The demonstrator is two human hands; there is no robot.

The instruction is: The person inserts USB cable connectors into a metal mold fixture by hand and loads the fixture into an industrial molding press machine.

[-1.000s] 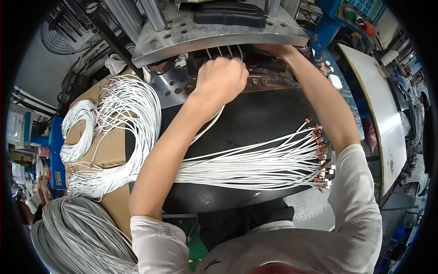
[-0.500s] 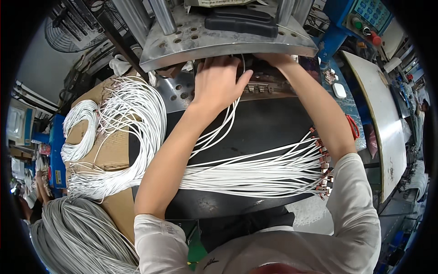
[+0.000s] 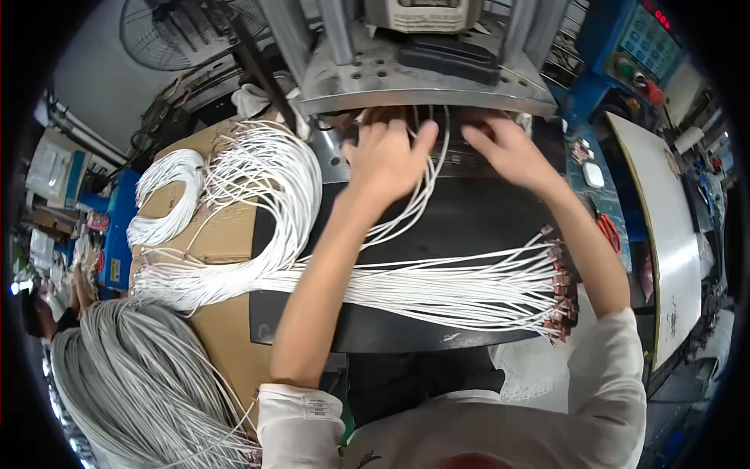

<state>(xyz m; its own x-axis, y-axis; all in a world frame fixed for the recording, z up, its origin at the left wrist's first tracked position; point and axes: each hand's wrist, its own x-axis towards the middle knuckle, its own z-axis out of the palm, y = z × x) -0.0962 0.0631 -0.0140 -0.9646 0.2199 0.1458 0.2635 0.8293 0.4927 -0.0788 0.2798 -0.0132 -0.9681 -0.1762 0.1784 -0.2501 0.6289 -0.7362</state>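
My left hand [image 3: 388, 160] reaches under the front edge of a thick metal press plate [image 3: 430, 99]. Its thumb stands apart from the fingers, whose tips are hidden in the shadow there. Close beside that thumb, thin white cables [image 3: 426, 195] loop up into the gap beneath the plate. My right hand [image 3: 516, 152] is at the right of the same gap, thumb and fingers apart and a little blurred; I see nothing held in it. Below both arms, a long bundle of white cables [image 3: 445, 293] lies across the black work surface [image 3: 469, 207], brownish connector ends [image 3: 561, 293] toward the right.
A coil of white cable [image 3: 168, 199] lies on cardboard at the left, with a large grey cable bundle [image 3: 148, 391] nearer. Red-handled scissors [image 3: 608, 232] and a white case [image 3: 594, 175] rest at the right. A blue control panel [image 3: 637, 47] stands behind them. Metal posts flank the plate.
My right hand has drawn back from beneath the plate, so its thumb and fingers now show. My left hand stays at the gap, fingers more spread. The whole view has shifted.
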